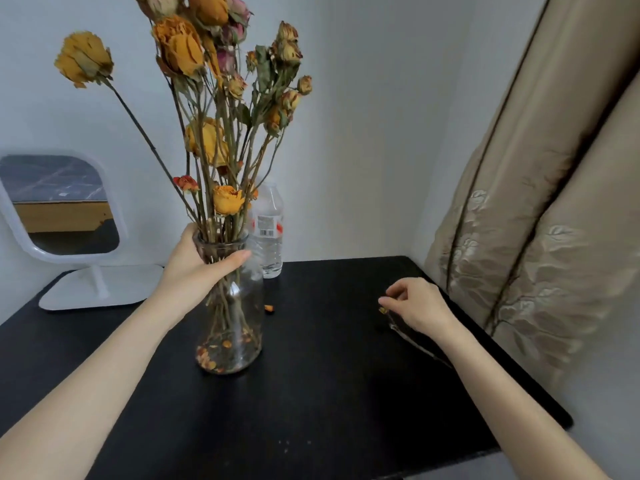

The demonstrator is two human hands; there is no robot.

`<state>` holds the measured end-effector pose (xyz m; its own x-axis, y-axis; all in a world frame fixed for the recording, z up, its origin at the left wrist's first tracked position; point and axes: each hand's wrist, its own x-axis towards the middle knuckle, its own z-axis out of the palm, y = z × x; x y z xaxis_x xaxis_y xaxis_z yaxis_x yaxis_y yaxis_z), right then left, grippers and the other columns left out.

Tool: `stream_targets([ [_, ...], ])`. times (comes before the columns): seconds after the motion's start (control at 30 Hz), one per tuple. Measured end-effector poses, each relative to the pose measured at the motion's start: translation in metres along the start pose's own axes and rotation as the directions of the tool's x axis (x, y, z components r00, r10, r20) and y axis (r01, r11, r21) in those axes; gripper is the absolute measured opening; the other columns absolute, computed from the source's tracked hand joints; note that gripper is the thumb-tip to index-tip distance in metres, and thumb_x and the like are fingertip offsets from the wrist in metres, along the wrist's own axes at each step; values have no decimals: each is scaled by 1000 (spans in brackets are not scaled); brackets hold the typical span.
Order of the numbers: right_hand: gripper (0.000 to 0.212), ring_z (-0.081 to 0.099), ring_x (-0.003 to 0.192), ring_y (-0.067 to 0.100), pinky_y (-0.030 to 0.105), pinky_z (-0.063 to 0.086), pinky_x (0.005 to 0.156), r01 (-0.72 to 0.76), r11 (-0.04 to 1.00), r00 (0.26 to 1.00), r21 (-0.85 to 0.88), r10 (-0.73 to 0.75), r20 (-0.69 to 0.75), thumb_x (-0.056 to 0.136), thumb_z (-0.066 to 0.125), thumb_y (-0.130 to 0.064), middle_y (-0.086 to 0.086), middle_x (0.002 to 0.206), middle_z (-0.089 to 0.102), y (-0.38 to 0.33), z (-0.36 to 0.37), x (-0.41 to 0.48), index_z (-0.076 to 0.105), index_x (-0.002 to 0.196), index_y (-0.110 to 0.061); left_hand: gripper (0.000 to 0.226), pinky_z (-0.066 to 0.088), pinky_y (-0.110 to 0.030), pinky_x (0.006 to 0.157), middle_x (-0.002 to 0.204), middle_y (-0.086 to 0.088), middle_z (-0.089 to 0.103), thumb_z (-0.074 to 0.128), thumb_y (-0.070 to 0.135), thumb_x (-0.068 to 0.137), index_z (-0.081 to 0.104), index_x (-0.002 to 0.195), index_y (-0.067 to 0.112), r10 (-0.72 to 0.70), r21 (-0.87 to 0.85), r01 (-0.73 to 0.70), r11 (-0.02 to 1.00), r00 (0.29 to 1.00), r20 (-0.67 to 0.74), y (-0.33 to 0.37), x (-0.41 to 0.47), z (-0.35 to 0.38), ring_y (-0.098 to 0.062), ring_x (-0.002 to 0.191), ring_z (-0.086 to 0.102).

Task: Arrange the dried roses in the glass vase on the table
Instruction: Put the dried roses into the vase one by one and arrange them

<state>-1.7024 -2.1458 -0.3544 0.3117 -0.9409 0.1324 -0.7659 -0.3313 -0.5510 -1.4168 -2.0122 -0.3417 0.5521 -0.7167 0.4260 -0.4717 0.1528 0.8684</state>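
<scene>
Glass, clear and narrow at the neck: the glass vase (pixel 230 317) stands on the black bench (pixel 329 393), left of its middle, with the dried roses (pixel 207 98) packed into it, orange, yellow and a few dusty pink heads fanning out high above the rim. The left hand (pixel 202 266) is wrapped round the neck, thumb across the front. I take that as steadying, since the bunch is tall and top-heavy and one long stem leans far out to the left.

The right hand (pixel 417 304) hovers low over the right side of the bench, fingers curled in toward the thumb above a loose stem (pixel 415 344) that lies there with a small yellow tip just under the fingertips. It looks like the one rose left outside the vase, probably next to go in. Whether the fingers have actually closed on it or are only just touching, I cannot tell. The stem is thin and dark against the dark top, and part of it runs out of sight beneath the hand and wrist.

Crumbled petals (pixel 211 358) lie in the vase bottom, and one petal (pixel 269 308) sits on the bench just beside it. A water bottle (pixel 269 237) stands close behind the vase, half hidden by it, and its label is unreadable. The topmost blooms are cut off by the frame. A white mirror (pixel 59 206) stands at the left and a curtain (pixel 536 202) hangs at the right.
</scene>
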Motion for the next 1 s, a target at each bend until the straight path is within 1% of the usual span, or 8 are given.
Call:
stream_targets([
  [0.1, 51, 59, 107, 22, 29, 47, 87, -178, 962, 971, -205, 205, 121, 81, 70, -34, 9, 119, 61, 27, -1, 0, 56, 122, -8, 55, 42, -21, 76, 100, 19, 61, 78, 36, 67, 45, 110, 30, 12, 17, -12, 1000, 1000, -26, -1, 0, 1, -1, 92, 56],
  [0.23, 48, 59, 105, 20, 28, 50, 86, -240, 910, 925, -339, 320, 204, 80, 72, -31, 7, 119, 59, 41, 5, -3, 55, 120, -9, 55, 45, -30, 85, 105, 12, 63, 78, 34, 68, 46, 113, 28, 5, 15, -4, 1000, 999, -32, -3, 0, 1, -10, 99, 59],
  [0.33, 37, 61, 97, 17, 29, 52, 84, -261, 891, 922, -372, 343, 176, 81, 71, -26, 5, 110, 61, 46, 11, -3, 58, 113, -11, 55, 41, -18, 73, 98, 22, 60, 78, 36, 68, 45, 111, 30, 10, 21, -9, 1000, 999, -33, -2, -1, 0, 2, 94, 56],
  [0.43, 22, 62, 90, 16, 26, 51, 76, -267, 898, 928, -349, 337, 156, 83, 70, -20, 5, 103, 64, 45, 12, -2, 64, 102, -11, 57, 41, -20, 74, 100, 22, 60, 78, 40, 67, 44, 113, 32, -3, 25, 3, 1000, 1000, -14, -4, -2, 0, 4, 94, 55],
  [0.67, 23, 61, 101, 19, 29, 51, 89, -261, 900, 909, -349, 351, 225, 89, 62, -17, 10, 113, 62, 39, 8, -2, 62, 110, -6, 62, 43, -27, 82, 103, 22, 59, 78, 47, 63, 43, 114, 34, -8, 43, 9, 999, 1000, -11, -5, 0, -1, 0, 97, 56],
  [0.77, 10, 60, 87, 14, 25, 48, 76, -168, 960, 942, -224, 223, 250, 89, 61, -17, 6, 100, 65, 27, 0, -1, 65, 95, -9, 64, 43, -27, 82, 104, 22, 59, 77, 49, 62, 43, 114, 34, -7, 42, 7, 999, 1000, -15, -6, 0, -1, -2, 98, 56],
  [0.87, 6, 56, 65, 8, 21, 44, 62, -19, 992, 961, 126, -16, 275, 89, 60, -16, 1, 81, 68, 6, -14, -2, 62, 85, -13, 63, 43, -24, 79, 102, 23, 59, 77, 52, 60, 43, 111, 37, -15, 30, 15, 999, 1000, -15, -5, -1, -1, 2, 96, 56],
  [1.0, 4, 48, 49, 6, 17, 41, 47, 101, 747, 933, 658, -301, 198, 90, 58, -7, 5, 74, 67, -40, -32, -10, 62, 88, -7, 62, 43, -23, 78, 103, 23, 60, 77, 49, 61, 44, 112, 37, -25, 11, 25, 1000, 1000, 0, -3, -2, -2, 2, 97, 55],
])
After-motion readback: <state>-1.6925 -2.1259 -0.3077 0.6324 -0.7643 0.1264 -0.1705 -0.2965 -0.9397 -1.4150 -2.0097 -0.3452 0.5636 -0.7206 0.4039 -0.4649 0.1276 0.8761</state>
